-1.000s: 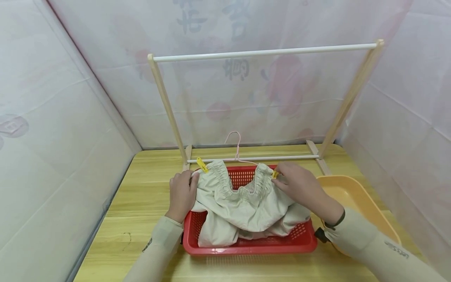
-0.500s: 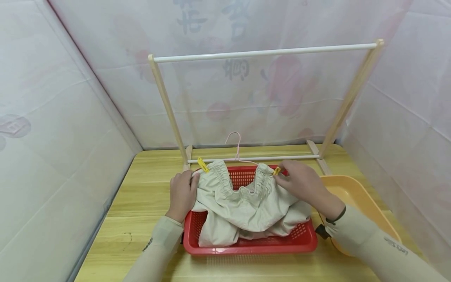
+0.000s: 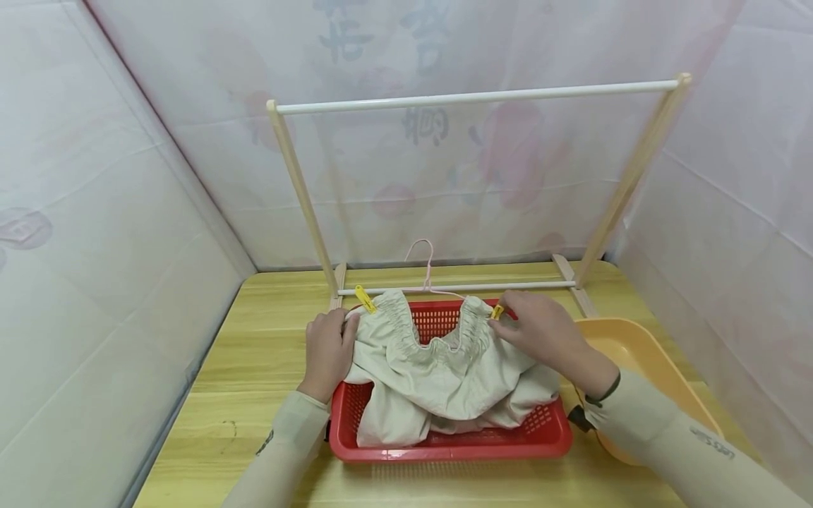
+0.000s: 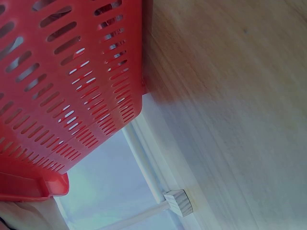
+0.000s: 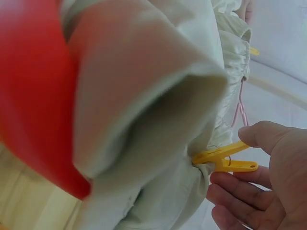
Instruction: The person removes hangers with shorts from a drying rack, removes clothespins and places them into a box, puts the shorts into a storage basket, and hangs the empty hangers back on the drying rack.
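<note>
Pale beige trousers (image 3: pixel 451 384) with a gathered elastic waist lie in a red perforated basket (image 3: pixel 457 451). A pink wire hanger (image 3: pixel 428 268) stands behind the waistband, its hook upward. One yellow clothespin (image 3: pixel 365 298) sits at the waist's left end. My right hand (image 3: pixel 549 335) pinches another yellow clothespin (image 5: pixel 225 158) at the right end, thumb on one arm and fingers against the other; its jaws bite the cloth. My left hand (image 3: pixel 327 353) holds the trousers' left corner above the basket rim, its fingertips mostly hidden.
Behind the basket stands a wooden rack with a white top rail (image 3: pixel 476 97) and a white lower rail (image 3: pixel 521 286). A yellow-orange tray (image 3: pixel 622 339) lies right of the basket, partly under my right forearm. White printed sheets (image 3: pixel 95 212) enclose the wooden table (image 3: pixel 254 367).
My right hand and its clothespin have shifted slightly up, then back down. The left hand, trousers and basket have stayed in place.
</note>
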The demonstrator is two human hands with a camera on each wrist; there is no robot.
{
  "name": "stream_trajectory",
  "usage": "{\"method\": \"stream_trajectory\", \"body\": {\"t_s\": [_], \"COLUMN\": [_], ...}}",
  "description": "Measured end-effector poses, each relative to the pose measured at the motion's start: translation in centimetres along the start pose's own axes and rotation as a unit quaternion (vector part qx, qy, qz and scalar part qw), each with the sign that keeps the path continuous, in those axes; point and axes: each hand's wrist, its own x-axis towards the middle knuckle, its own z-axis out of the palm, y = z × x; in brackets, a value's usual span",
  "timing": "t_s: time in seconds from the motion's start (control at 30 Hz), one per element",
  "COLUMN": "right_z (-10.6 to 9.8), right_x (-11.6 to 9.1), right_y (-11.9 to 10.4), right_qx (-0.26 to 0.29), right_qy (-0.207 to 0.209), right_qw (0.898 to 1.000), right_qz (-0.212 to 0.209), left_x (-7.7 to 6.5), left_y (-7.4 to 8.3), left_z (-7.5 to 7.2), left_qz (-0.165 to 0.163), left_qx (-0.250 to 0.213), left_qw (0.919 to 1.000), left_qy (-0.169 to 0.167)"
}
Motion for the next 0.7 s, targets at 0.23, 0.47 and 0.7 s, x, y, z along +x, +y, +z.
{"method": "stream_trajectory", "body": {"t_s": [0.23, 0.47, 0.7], "right_z": [0.31, 0.6, 0.88], "right_x": [-0.19, -0.29, -0.55], "right_y": [-0.1, -0.2, -0.13], "right_qx": [0.004, 0.008, 0.009], "right_qy": [-0.005, -0.011, 0.001], "right_qw": [1.0, 1.0, 1.0], "right_qz": [0.01, 0.018, 0.008], "left_x": [0.0, -0.01, -0.08], "left_y": [0.13, 0.15, 0.05], "left_z": [-0.08, -0.09, -0.07], "left_qz": [0.0, 0.003, 0.005], "left_qx": [-0.004, -0.003, -0.002], "left_qw": [1.0, 1.0, 1.0], "left_qy": [0.005, 0.007, 0.008]}}
